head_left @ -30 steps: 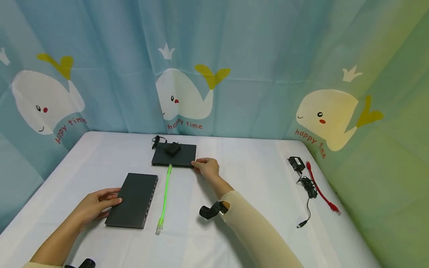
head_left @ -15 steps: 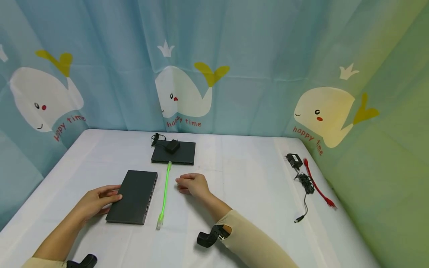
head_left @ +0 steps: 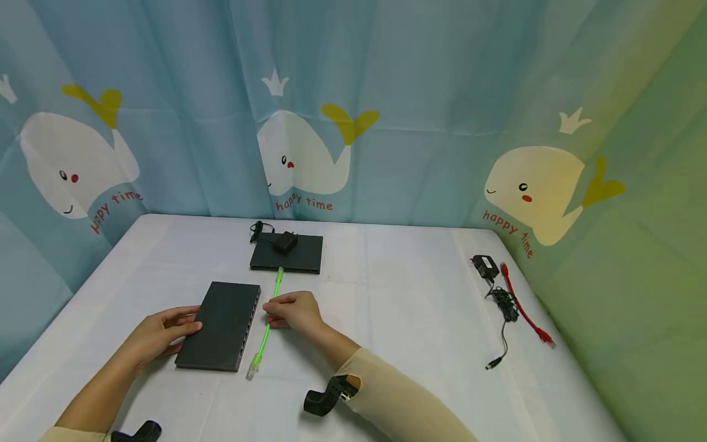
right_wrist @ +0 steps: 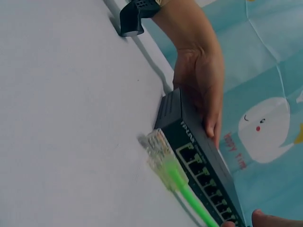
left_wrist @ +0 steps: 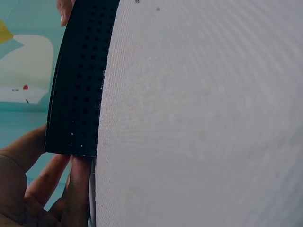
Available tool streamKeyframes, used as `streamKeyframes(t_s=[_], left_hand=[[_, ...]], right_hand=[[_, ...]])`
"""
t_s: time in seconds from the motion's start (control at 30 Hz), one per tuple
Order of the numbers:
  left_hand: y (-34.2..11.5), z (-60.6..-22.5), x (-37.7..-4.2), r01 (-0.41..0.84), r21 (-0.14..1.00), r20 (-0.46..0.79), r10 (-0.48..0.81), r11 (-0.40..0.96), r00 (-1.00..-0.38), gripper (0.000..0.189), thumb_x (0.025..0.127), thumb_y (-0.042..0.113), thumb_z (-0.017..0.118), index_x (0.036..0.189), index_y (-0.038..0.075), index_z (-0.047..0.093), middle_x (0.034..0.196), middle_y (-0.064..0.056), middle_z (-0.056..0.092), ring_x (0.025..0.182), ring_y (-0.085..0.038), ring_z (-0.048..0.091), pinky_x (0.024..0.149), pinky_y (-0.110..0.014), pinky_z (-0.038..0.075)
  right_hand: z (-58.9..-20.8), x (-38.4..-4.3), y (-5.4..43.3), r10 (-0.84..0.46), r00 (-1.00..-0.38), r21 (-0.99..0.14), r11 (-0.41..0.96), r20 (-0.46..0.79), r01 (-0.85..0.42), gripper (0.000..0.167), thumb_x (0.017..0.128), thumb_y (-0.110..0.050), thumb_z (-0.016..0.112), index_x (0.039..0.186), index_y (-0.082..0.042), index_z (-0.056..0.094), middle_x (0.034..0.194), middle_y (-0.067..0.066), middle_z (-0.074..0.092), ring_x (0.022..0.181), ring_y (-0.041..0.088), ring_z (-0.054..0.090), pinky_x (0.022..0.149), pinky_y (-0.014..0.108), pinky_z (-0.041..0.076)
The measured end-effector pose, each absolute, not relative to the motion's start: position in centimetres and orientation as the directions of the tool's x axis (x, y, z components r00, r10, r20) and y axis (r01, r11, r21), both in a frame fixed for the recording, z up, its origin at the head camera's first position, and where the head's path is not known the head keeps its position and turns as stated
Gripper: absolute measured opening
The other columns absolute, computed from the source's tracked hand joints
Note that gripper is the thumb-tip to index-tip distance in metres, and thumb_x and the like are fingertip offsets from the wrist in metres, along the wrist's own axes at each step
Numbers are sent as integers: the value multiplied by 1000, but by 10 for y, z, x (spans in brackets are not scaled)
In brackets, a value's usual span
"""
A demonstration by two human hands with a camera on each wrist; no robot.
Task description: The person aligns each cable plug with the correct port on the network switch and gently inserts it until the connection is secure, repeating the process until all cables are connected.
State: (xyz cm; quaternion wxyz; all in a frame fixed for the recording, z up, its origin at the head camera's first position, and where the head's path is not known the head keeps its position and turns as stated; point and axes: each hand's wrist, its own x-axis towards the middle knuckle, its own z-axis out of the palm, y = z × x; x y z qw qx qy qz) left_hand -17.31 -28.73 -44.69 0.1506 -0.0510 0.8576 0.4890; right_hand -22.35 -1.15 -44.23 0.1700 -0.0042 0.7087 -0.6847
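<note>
My left hand point(head_left: 157, 334) grips the left side of a dark grey network switch point(head_left: 218, 325), thumb on top and fingers along the side. The switch lies flat, its port row facing right. In the right wrist view its ports point(right_wrist: 203, 175) and TP-LINK lettering show. Just right of it, my right hand point(head_left: 295, 311) pinches the middle of a bright green Ethernet cable point(head_left: 258, 356). The cable's clear plug point(right_wrist: 158, 146) points toward the near side, close beside the ports. Its far end point(head_left: 279, 274) reaches the front edge of a second black box point(head_left: 306, 253).
A black power adapter point(head_left: 285, 242) sits on the second box, its cord trailing left. At the table's right side lie another adapter point(head_left: 485, 267) with a coiled cord point(head_left: 505, 304) and a red Ethernet cable point(head_left: 525, 310). A whale-print curtain point(head_left: 420, 123) hangs behind the table.
My right hand has left the far black box, moved nearer and leftward, and taken the green cable, whose near end has swung left. The left hand stays on the switch.
</note>
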Motion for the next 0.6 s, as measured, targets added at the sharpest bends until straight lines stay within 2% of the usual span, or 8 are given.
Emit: streamKeyframes(t_s=[0.23, 0.4, 0.6], left_hand=[[-288, -448, -174, -227, 822, -301, 61, 522, -952, 76, 95, 40, 65, 150, -3, 36, 143, -33, 43, 127, -43, 51, 87, -42, 58], [-288, -448, -175, -225, 818, -299, 57, 530, -953, 75, 95, 40, 65, 149, -3, 36, 142, -32, 44, 127, -44, 50, 88, -43, 58], [-286, -447, -174, -220, 816, -293, 55, 535, -955, 75, 95, 40, 65, 149, -3, 36, 142, -33, 44, 127, -44, 50, 88, -44, 58]], right_hand=[[-438, -222, -23, -275, -930, -970, 72, -243, 232, 18, 86, -6, 75, 98, 7, 75, 90, 22, 74, 80, 29, 74, 67, 32, 62], [-438, -224, -31, -286, -920, -963, 96, -269, 252, 17, 85, -9, 77, 96, 4, 76, 86, 18, 75, 78, 27, 75, 66, 31, 62], [-444, -225, -37, -242, -921, -952, 106, -306, 288, 13, 82, -7, 79, 91, 2, 76, 80, 17, 75, 72, 25, 74, 59, 27, 60]])
